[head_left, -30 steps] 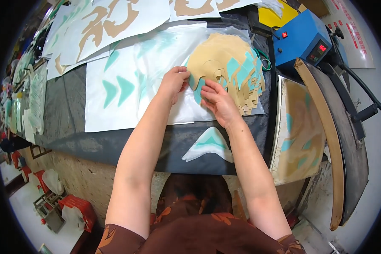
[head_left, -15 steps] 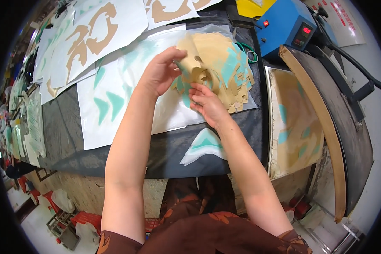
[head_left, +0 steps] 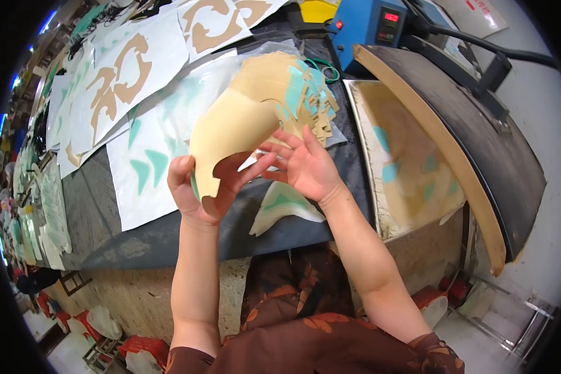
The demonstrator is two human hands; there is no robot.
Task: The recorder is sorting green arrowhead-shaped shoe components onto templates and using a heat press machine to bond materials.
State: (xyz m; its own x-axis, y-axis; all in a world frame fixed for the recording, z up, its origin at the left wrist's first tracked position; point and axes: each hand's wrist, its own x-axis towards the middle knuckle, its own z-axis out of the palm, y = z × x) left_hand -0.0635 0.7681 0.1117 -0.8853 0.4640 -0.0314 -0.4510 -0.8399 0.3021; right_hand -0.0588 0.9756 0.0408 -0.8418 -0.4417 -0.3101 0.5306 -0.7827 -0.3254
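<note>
A curved tan cut sheet piece (head_left: 230, 124), like a shoe-upper part, is lifted off the table and bent into an arch. My left hand (head_left: 199, 196) grips its near left end between thumb and fingers; a sliver of green shows at that edge. Close to the piece's right end is my right hand (head_left: 311, 168), palm up with fingers apart; some of its fingertips lie at or under the edge. Behind them spreads a fanned stack of tan pieces with turquoise patches (head_left: 293, 90). Small whitish, green-marked chevron pieces (head_left: 283, 202) lie just in front of my right hand.
White sheets with green shapes (head_left: 146, 171) and paper with tan cutouts (head_left: 162, 37) cover the table's left side. To the right is a press with a blue control box (head_left: 364, 34), a raised dark plate (head_left: 461, 118) and a tan lower bed (head_left: 411, 168).
My left hand has drawn a tan piece from the stack, down and left toward me. My right hand has turned palm up with spread fingers. The view has shifted rightward.
</note>
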